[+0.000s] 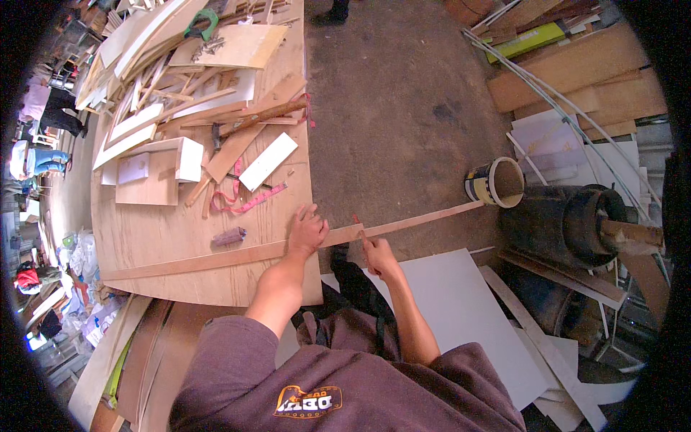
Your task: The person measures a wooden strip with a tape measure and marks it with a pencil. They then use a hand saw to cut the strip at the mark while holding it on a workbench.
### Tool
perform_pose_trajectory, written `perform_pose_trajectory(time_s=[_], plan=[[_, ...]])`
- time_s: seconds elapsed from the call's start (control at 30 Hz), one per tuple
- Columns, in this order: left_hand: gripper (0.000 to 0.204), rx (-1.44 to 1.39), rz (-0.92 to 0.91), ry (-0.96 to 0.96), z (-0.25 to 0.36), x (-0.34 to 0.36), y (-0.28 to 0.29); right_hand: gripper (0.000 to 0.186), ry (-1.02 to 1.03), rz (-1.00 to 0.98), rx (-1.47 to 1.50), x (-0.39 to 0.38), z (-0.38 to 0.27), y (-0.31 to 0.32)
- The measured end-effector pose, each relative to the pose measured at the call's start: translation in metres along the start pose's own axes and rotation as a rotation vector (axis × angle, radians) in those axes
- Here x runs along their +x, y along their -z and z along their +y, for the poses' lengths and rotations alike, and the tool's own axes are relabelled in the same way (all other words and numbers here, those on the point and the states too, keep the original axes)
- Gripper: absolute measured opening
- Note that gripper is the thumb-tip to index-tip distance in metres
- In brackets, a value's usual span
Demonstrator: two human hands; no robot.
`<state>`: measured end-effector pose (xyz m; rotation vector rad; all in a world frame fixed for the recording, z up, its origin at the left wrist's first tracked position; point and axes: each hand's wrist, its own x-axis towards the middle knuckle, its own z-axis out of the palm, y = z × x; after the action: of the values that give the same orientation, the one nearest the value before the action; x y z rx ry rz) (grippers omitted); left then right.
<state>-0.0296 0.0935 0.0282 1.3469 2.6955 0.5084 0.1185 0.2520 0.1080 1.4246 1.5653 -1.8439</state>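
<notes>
A long, thin wooden strip (194, 265) lies across the near part of the plywood tabletop (151, 230) and reaches out past its right edge. Pressing down on this strip near that edge is my left hand (308, 230), palm down with its fingers extended away from me. My right hand (378, 255) is closed at the strip just beyond the tabletop, its thumb and index finger at a step where the wide part meets a narrower length (425, 218). A small red spot shows above the step. The underside of the right hand's grip is hidden.
Scrap boards (180, 93), a hammer (216, 135), a pink tape measure (248, 205) and a purple roll (229, 236) lie on the tabletop. To the right stand a bucket (497, 181) and a black drum (561, 223). White panels (461, 295) lie below. People stand far left.
</notes>
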Motion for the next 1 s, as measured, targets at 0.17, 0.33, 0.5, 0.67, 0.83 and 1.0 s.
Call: perform_pose_trajectory(time_s=[0.17, 0.33, 0.5, 0.67, 0.83, 1.0], plan=[[0.034, -0.1, -0.111, 0.063, -0.001, 0.0, -0.001, 0.042, 0.103, 0.077, -0.135, 0.021, 0.011, -0.005], [0.038, 0.004, -0.113, 0.059, -0.007, -0.006, -0.01, 0.039, -0.094, 0.03, -0.088, 0.011, 0.0, -0.008], [0.047, 0.032, -0.152, -0.093, -0.012, 0.003, -0.01, 0.038, 0.355, 0.132, -0.147, 0.043, 0.029, -0.006], [0.052, 0.112, -0.239, -0.119, -0.009, 0.003, -0.005, 0.041, 0.106, 0.049, -0.147, 0.017, 0.013, 0.001], [0.054, 0.031, -0.204, -0.178, 0.0, 0.004, -0.01, 0.039, 0.257, 0.24, -0.204, 0.042, 0.022, -0.006], [0.054, 0.055, -0.174, -0.153, -0.015, -0.01, -0.015, 0.038, -0.018, 0.036, -0.145, 0.002, 0.001, -0.002]])
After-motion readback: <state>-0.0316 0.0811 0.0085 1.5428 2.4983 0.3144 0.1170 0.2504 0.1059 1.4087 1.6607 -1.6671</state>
